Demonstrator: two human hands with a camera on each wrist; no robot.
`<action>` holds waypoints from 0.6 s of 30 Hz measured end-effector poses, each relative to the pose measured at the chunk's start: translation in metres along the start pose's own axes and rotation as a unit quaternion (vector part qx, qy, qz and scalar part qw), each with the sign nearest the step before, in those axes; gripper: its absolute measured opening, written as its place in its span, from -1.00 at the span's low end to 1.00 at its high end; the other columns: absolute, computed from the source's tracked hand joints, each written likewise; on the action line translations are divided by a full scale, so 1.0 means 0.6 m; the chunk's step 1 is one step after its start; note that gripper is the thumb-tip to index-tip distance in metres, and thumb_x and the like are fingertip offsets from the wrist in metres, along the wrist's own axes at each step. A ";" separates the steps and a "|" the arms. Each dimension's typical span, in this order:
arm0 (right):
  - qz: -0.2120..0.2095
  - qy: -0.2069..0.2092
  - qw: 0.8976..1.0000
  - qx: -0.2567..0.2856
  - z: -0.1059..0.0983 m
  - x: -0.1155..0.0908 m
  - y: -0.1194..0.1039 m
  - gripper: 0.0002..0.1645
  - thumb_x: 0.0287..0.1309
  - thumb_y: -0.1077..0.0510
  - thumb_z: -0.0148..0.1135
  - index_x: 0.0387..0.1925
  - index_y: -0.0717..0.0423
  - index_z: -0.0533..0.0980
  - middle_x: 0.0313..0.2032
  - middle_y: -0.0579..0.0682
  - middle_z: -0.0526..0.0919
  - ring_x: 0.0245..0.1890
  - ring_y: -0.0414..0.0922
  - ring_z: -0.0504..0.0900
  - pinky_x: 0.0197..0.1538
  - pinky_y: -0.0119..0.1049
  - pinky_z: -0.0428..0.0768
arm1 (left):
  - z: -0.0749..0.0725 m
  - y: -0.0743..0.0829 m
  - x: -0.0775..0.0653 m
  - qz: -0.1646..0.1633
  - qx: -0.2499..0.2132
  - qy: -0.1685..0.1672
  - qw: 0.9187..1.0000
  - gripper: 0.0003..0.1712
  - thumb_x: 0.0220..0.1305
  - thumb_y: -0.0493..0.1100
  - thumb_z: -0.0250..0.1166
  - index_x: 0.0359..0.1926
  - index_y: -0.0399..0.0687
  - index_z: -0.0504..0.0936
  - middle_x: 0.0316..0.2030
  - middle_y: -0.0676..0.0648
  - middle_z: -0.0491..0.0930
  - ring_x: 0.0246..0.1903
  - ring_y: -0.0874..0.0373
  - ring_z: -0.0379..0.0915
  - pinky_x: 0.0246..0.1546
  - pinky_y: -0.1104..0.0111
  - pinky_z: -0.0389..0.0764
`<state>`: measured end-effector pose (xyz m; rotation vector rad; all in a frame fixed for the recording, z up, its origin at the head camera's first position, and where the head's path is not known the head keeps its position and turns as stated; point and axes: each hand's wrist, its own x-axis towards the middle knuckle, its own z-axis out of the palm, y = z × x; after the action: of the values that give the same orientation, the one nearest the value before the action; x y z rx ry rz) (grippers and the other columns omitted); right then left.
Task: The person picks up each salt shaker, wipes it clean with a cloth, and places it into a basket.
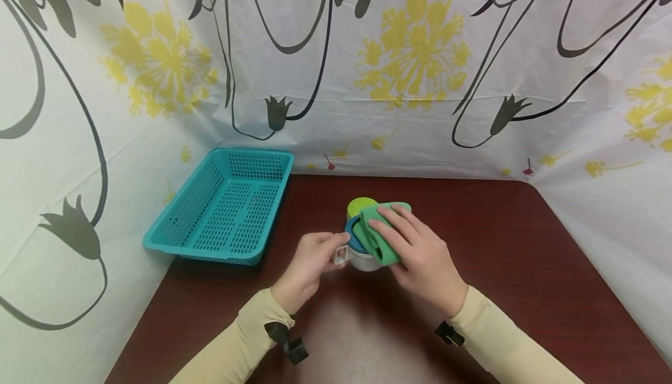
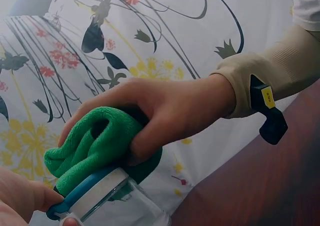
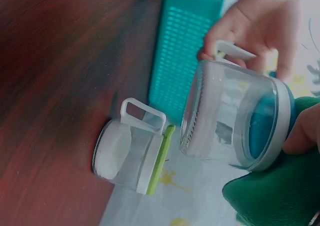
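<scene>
A clear glass jar with a blue lid (image 1: 364, 262) is held up by its white side handle (image 3: 232, 51), which my left hand (image 1: 308, 264) grips. My right hand (image 1: 422, 258) holds a folded green cloth (image 2: 105, 141) against the blue lid, fingers spread over the cloth and thumb bent at its edge. In the right wrist view the jar's glass body looks see-through, with its underside facing the table. Behind it, a second glass jar with a lime green lid (image 3: 135, 156) and white handle stands upright on the table; in the head view mostly its lid shows.
A turquoise perforated basket (image 1: 210, 250) stands at the table's back left. The dark red-brown table (image 1: 504, 267) ends at a white patterned curtain (image 1: 325, 80) hung behind and along the sides. Both forearms wear beige sleeves (image 1: 247, 325) with small black mounts.
</scene>
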<state>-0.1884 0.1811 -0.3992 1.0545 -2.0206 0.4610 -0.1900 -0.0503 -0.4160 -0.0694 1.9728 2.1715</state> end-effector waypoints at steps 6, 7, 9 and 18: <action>-0.119 0.016 0.991 -0.060 -0.009 0.020 -0.028 -0.47 0.22 0.32 0.03 0.21 0.19 0.57 0.21 0.20 0.57 0.16 0.32 0.55 0.03 0.21 0.59 | -0.006 0.005 -0.001 0.009 0.005 0.002 1.000 -0.67 0.27 -0.05 0.38 -0.35 -0.29 0.74 -0.43 -0.15 0.66 -0.36 0.07 0.61 -0.15 0.12 0.70; -0.133 0.017 0.989 -0.066 -0.011 0.022 -0.033 -0.51 0.29 0.31 0.00 0.21 0.18 0.57 0.21 0.20 0.57 0.16 0.31 0.56 0.01 0.21 0.60 | -0.008 0.008 -0.001 0.010 0.007 0.003 1.000 -0.67 0.27 -0.04 0.38 -0.38 -0.28 0.73 -0.45 -0.15 0.64 -0.36 0.06 0.60 -0.14 0.11 0.70; -0.161 0.021 0.984 -0.077 -0.016 0.025 -0.041 -0.56 0.40 0.32 -0.04 0.20 0.17 0.58 0.20 0.20 0.58 0.14 0.30 0.57 -0.02 0.21 0.61 | -0.010 0.015 -0.003 0.010 0.014 0.005 1.000 -0.67 0.28 -0.02 0.37 -0.42 -0.24 0.72 -0.48 -0.14 0.61 -0.36 0.04 0.58 -0.11 0.08 0.69; -0.238 0.056 0.966 -0.081 -0.021 0.018 -0.034 -0.62 0.36 0.38 0.08 0.13 0.18 0.61 0.15 0.24 0.61 0.06 0.29 0.63 -0.06 0.22 0.62 | -0.025 0.043 -0.008 0.026 0.034 -0.008 0.999 -0.64 0.27 -0.02 0.41 -0.41 -0.29 0.72 -0.53 -0.14 0.57 -0.39 0.01 0.56 -0.09 0.02 0.67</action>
<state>-0.1696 0.1711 -0.3837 1.3257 -1.6036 0.0968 -0.1919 -0.0680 -0.3915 0.0097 2.0596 2.1280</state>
